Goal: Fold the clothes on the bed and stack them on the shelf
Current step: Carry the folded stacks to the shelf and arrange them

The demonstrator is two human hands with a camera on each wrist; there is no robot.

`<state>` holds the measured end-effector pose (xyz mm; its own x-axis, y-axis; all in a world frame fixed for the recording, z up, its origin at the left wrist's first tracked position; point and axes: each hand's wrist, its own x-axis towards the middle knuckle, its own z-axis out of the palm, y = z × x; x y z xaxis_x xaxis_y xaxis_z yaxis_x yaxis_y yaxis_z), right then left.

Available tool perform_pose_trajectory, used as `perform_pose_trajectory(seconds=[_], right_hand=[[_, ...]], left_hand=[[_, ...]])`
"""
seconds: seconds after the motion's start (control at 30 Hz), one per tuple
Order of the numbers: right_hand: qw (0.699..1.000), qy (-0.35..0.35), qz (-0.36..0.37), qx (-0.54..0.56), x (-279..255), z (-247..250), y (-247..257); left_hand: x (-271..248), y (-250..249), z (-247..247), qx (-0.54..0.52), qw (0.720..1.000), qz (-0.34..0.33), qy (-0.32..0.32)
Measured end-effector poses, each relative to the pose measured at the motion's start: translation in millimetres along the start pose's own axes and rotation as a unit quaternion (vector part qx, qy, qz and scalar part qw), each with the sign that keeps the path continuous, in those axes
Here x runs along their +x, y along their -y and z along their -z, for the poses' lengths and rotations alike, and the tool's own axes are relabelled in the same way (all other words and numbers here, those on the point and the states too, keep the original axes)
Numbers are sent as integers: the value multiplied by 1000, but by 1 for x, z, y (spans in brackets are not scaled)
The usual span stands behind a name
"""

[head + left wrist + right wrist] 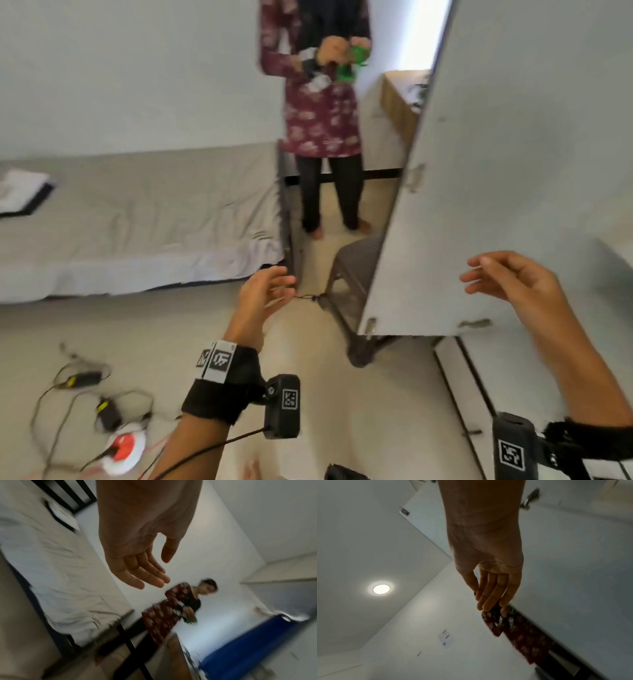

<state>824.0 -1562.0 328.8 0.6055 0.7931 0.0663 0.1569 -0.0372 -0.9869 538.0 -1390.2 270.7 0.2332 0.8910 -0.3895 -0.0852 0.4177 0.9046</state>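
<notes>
While both hands are raised in open air, nothing is held. Largest in view is the bed (137, 219), covered by a creased pale sheet; on its far left end a single folded garment (20, 192), white with a dark edge, is seen lying flat. No other clothes are visible on the bed. An open white cupboard door (479, 171) is noted at right; the shelf itself is not shown. A second person (322, 102) is seen standing past the foot of the bed. The left hand (263, 294) is loosely spread, fingers relaxed; the right hand (510, 277) likewise, fingers slightly curled, empty. The garment is judged light, soft and limp; support from beneath with both palms is advised, so that the fold is kept.
</notes>
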Motion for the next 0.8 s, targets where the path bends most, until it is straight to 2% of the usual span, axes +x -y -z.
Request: perform_pose_trajectory(seconds=[0.23, 0.37, 0.57, 0.8], right_hand=[[989, 145, -7, 9, -7, -205, 8], [981, 193, 7, 25, -6, -315, 24], [966, 254, 18, 53, 10, -463, 52], [935, 350, 20, 52, 44, -628, 68]], left_hand=[[-27, -25, 250, -75, 976, -37, -199], [-38, -47, 359, -128, 950, -56, -279], [-29, -82, 457, -171, 924, -84, -330], [45, -113, 526, -200, 916, -79, -340]])
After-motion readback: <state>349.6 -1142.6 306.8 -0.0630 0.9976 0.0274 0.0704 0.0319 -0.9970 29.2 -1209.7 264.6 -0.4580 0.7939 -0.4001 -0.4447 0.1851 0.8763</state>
